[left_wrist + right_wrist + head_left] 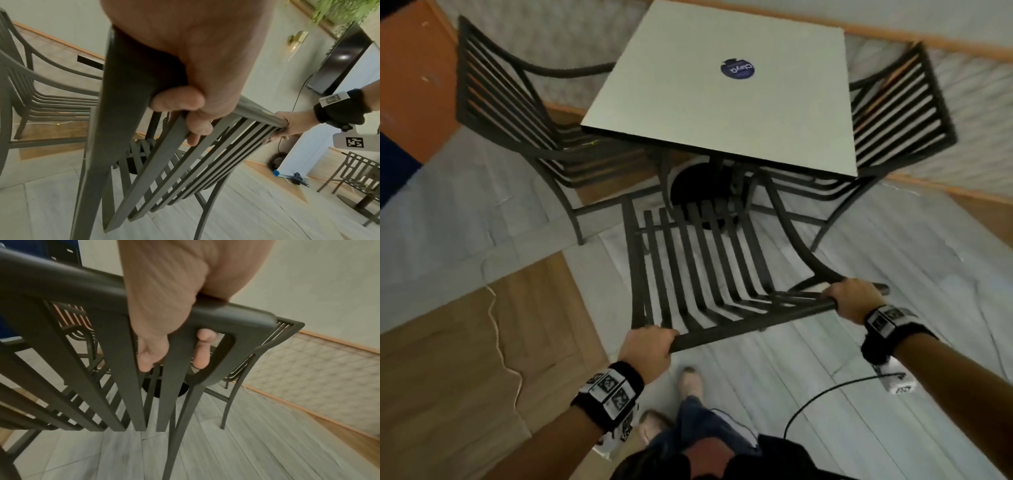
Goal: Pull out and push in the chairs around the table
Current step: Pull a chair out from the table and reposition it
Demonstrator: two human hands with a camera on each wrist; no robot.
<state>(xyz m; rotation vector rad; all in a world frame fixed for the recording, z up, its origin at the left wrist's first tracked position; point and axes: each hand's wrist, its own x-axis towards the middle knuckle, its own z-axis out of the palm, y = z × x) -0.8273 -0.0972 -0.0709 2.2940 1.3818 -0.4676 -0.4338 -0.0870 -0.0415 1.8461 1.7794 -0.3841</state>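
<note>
A dark slatted metal chair (698,260) stands in front of me, its seat partly out from under the square white table (722,102). My left hand (650,346) grips the left end of its top rail; in the left wrist view the fingers (185,104) curl round the rail (257,112). My right hand (851,296) grips the right end of the same rail, its fingers (152,353) wrapped between the back slats (115,369). Two more matching chairs sit at the table, one on the left (510,113) and one on the right (900,109).
The table's round black base (702,186) shows under the top. A blue sticker (738,68) lies on the table. My feet (688,380) stand just behind the chair. A black cable (818,394) trails on the pale plank floor at right. Another table set (362,175) stands farther off.
</note>
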